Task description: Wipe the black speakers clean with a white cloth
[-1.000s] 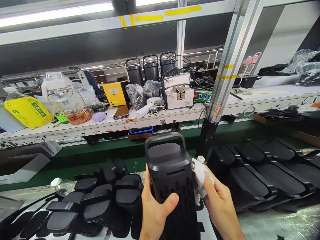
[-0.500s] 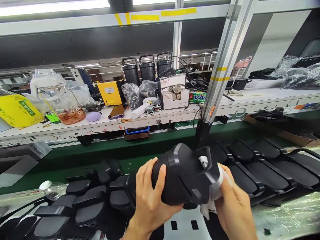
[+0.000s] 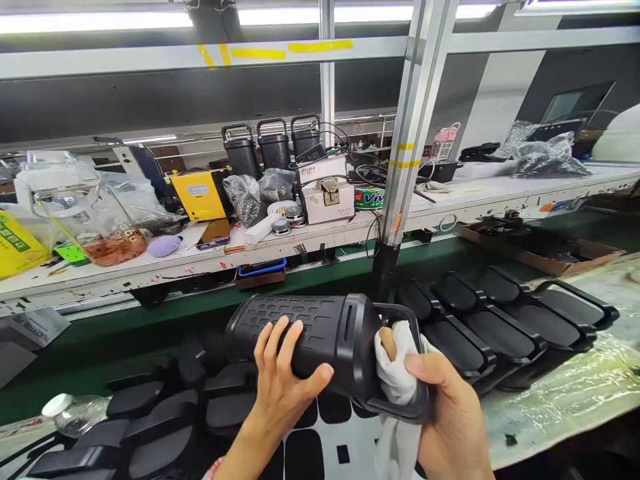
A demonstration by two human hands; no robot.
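A black portable speaker (image 3: 320,337) with a patterned grille lies sideways in front of me, its handle end to the right. My left hand (image 3: 285,373) grips its body, fingers over the grille and thumb along the lower side. Bunched in my right hand (image 3: 445,400) is a white cloth (image 3: 400,373). Part of that cloth is pushed through the handle opening against the speaker's end face, with a fingertip showing beyond it. The loose end of the cloth hangs below the handle. The speaker's underside is hidden.
More black speakers stand in rows at the right (image 3: 515,327) and left (image 3: 165,433). A clear bottle (image 3: 75,413) lies at the left. Ahead runs a shelf (image 3: 210,257) with a white box (image 3: 327,193), a yellow box (image 3: 200,193) and a metal post (image 3: 410,133).
The speaker has rolled so its grille faces up, and it lies more level. My right hand has moved the cloth from the handle's outer edge into the handle opening. The view has shifted right.
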